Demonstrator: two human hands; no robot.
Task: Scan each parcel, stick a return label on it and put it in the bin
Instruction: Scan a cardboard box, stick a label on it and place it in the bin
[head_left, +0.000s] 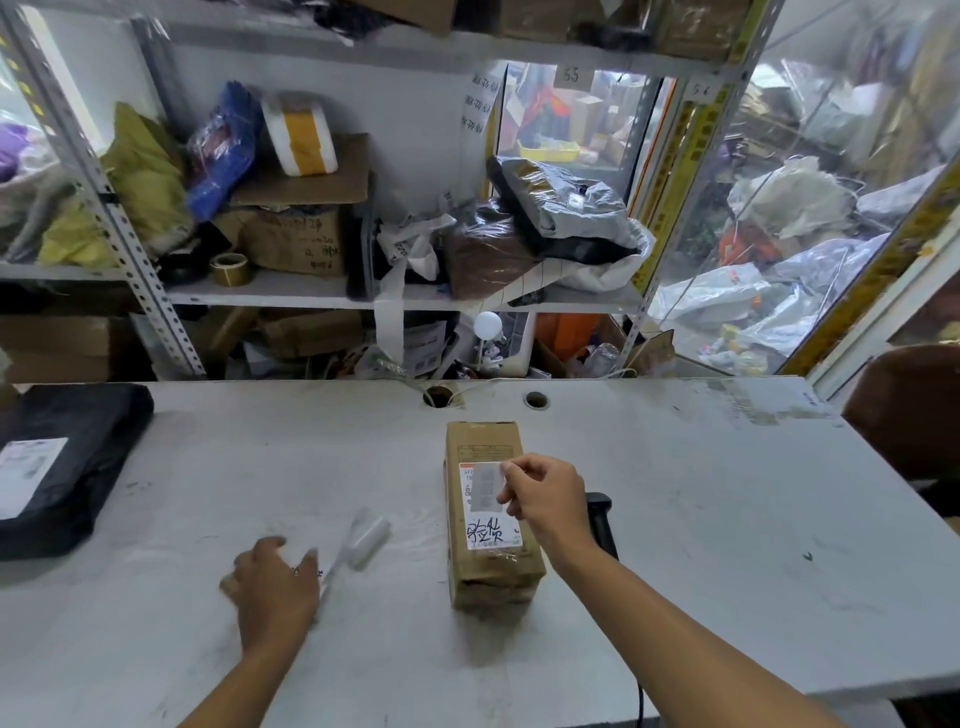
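A long brown cardboard parcel (491, 519) lies lengthwise in the middle of the white table (701, 545), its white shipping label facing up with black handwriting. My right hand (545, 496) hovers over the parcel and pinches a small translucent return label (487, 486) above the shipping label. My left hand (272, 587) rests on the table to the left and holds the end of a label strip, whose white roll (366, 538) blurs just beyond the fingers. A black handheld scanner (602, 522) lies right of the parcel, partly hidden by my right forearm.
A black bagged parcel (62, 462) with a white label sits at the table's left edge. Two cable holes (536, 399) open near the back edge. Metal shelving (332, 291) behind the table is packed with boxes, bags and tape. A brown chair back (909, 410) stands at right.
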